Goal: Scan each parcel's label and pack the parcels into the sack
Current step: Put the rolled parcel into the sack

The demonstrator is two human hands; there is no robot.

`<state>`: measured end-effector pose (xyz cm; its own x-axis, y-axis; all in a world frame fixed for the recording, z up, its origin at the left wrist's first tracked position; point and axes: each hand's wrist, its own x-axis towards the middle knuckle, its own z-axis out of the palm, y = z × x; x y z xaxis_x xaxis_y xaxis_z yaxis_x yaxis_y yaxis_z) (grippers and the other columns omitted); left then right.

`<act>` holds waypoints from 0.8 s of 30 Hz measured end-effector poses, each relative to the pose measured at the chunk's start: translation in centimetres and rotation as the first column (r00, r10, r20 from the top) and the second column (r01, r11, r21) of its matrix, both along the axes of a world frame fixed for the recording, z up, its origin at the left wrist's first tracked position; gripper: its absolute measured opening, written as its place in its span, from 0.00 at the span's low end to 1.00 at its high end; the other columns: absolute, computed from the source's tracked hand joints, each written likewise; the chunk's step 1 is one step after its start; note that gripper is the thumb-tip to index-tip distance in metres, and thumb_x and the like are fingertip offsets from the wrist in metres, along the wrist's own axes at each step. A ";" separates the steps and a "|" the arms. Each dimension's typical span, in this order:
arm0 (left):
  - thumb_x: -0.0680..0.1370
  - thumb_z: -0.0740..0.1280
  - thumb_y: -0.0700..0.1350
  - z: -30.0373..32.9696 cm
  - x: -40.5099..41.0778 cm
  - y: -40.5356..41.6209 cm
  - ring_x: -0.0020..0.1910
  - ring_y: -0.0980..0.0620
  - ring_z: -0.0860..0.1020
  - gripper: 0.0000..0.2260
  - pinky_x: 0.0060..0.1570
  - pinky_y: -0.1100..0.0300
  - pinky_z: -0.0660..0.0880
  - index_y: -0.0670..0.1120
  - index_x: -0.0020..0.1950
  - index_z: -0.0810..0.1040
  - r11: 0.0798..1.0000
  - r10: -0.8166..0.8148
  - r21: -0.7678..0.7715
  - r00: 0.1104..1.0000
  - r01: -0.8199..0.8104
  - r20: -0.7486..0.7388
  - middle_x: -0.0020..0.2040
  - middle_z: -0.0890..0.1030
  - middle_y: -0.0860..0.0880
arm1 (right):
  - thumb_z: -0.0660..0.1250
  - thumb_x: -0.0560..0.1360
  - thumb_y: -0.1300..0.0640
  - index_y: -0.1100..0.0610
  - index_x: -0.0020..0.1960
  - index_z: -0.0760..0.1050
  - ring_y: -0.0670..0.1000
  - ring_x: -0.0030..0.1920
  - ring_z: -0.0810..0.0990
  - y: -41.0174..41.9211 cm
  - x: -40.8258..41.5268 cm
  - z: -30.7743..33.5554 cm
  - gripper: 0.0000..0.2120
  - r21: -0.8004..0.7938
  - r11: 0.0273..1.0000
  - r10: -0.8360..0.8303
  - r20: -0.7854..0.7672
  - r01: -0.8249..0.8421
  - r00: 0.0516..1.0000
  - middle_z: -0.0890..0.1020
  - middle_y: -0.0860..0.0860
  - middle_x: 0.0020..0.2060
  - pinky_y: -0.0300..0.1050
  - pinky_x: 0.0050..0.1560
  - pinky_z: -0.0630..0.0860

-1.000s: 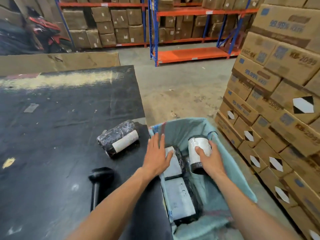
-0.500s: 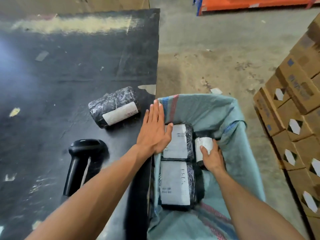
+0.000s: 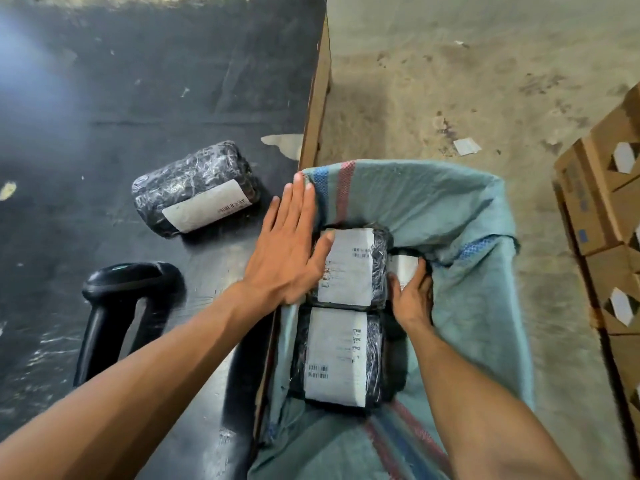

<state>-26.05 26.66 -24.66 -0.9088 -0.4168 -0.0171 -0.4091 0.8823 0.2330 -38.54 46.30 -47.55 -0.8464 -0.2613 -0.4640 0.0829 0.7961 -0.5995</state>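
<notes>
A teal woven sack [image 3: 460, 216] hangs open off the table's right edge. Inside lie two black-wrapped parcels with white labels, one farther [image 3: 349, 265] and one nearer [image 3: 337, 358]. My right hand [image 3: 412, 296] is deep in the sack, fingers closed around a third labelled parcel [image 3: 401, 266] pushed down beside the far one. My left hand [image 3: 291, 251] lies flat and open on the sack's left rim, thumb touching the far parcel. One more wrapped parcel [image 3: 194, 192] rests on the black table [image 3: 104, 98]. A black handheld scanner [image 3: 114, 306] lies on the table by my left forearm.
Stacked cardboard boxes [image 3: 602, 209] stand on the floor at the right, close to the sack. Bare concrete floor [image 3: 450, 81] lies beyond the sack, with a scrap of paper [image 3: 467, 146] on it.
My right hand has lowered the parcel from the sack's mouth down beside the other parcels. My left hand stays flat on the sack's rim. The view has tilted down.
</notes>
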 end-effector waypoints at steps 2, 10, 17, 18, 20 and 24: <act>0.84 0.45 0.60 0.0 0.1 0.1 0.82 0.49 0.38 0.34 0.80 0.49 0.41 0.41 0.83 0.41 1.000 -0.001 -0.002 1.000 0.001 0.003 0.83 0.39 0.43 | 0.63 0.84 0.43 0.57 0.86 0.48 0.71 0.77 0.64 0.1 -0.2 -0.1 0.40 0.006 0.999 0.036 0.015 -0.036 0.999 0.62 0.72 0.77 0.65 0.77 0.64; 0.83 0.44 0.61 0.1 0.0 0.3 0.81 0.50 0.36 0.35 0.80 0.50 0.39 0.42 0.82 0.37 1.000 -0.012 0.023 1.000 0.011 0.025 0.82 0.35 0.43 | 0.56 0.85 0.38 0.50 0.86 0.35 0.60 0.85 0.40 0.3 -0.5 2.5 0.41 0.046 0.998 0.036 0.138 -0.043 0.990 0.38 0.59 0.85 0.61 0.84 0.41; 0.83 0.45 0.60 0.5 0.1 0.5 0.81 0.47 0.36 0.35 0.80 0.50 0.37 0.40 0.82 0.37 0.998 -0.011 0.054 0.999 0.009 0.030 0.81 0.34 0.42 | 0.56 0.85 0.39 0.51 0.86 0.39 0.58 0.85 0.41 1.2 1.5 5.7 0.40 0.012 1.000 0.014 0.062 -0.015 0.998 0.42 0.58 0.86 0.62 0.84 0.45; 0.84 0.46 0.60 0.5 0.1 0.5 0.81 0.47 0.36 0.35 0.80 0.50 0.37 0.40 0.82 0.37 0.998 -0.013 0.064 1.000 0.011 0.028 0.81 0.34 0.42 | 0.56 0.86 0.40 0.53 0.87 0.40 0.59 0.85 0.43 1.2 1.8 6.5 0.39 0.011 1.000 0.023 0.039 -0.023 0.999 0.44 0.60 0.86 0.61 0.84 0.46; 0.85 0.47 0.60 0.6 0.1 0.3 0.81 0.46 0.35 0.35 0.79 0.50 0.37 0.40 0.82 0.37 0.996 -0.016 0.093 1.000 0.014 0.018 0.81 0.34 0.42 | 0.56 0.86 0.41 0.55 0.87 0.44 0.60 0.85 0.47 0.8 2.8 8.8 0.37 -0.005 0.999 0.038 -0.001 -0.038 0.999 0.48 0.62 0.85 0.57 0.84 0.47; 0.84 0.49 0.62 1.2 0.3 -0.1 0.81 0.48 0.36 0.35 0.78 0.53 0.34 0.42 0.83 0.42 0.973 -0.004 0.229 0.999 0.012 -0.036 0.82 0.35 0.44 | 0.56 0.86 0.41 0.54 0.87 0.47 0.61 0.85 0.51 0.0 4.9 13.5 0.35 -0.046 0.998 0.033 -0.067 -0.036 0.997 0.52 0.62 0.85 0.57 0.84 0.49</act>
